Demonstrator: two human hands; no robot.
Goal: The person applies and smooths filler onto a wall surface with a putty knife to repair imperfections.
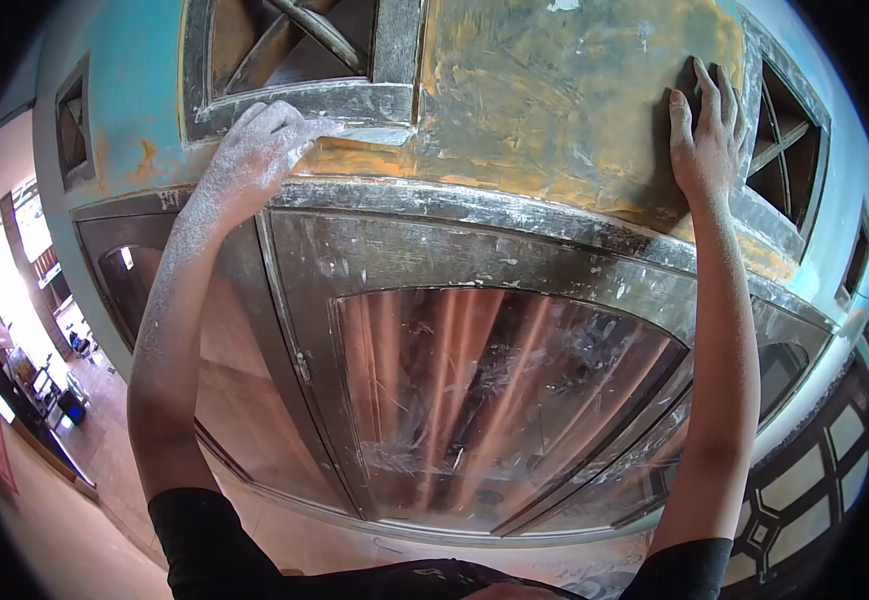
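My left hand (257, 150), coated in white powder, is closed at the lower edge of the wall panel under a window grille. A thin, pale flat scraper (379, 135) sticks out from its fingers to the right, lying along the strip above the dark wooden ledge. Its handle, if it has one, is hidden in my grip. My right hand (706, 145) lies open against the right side of the patchy yellow-grey wall (554, 110), fingers pointing up and slightly apart, holding nothing. White dust also covers my left forearm.
Below the ledge (474, 205) is a dark wooden door frame with a glass pane (514, 390), reddish curtains behind it. Crossed-bar grilles flank the panel, the left one (294, 45) and the right one (782, 140). A bright doorway (14, 290) stands at far left.
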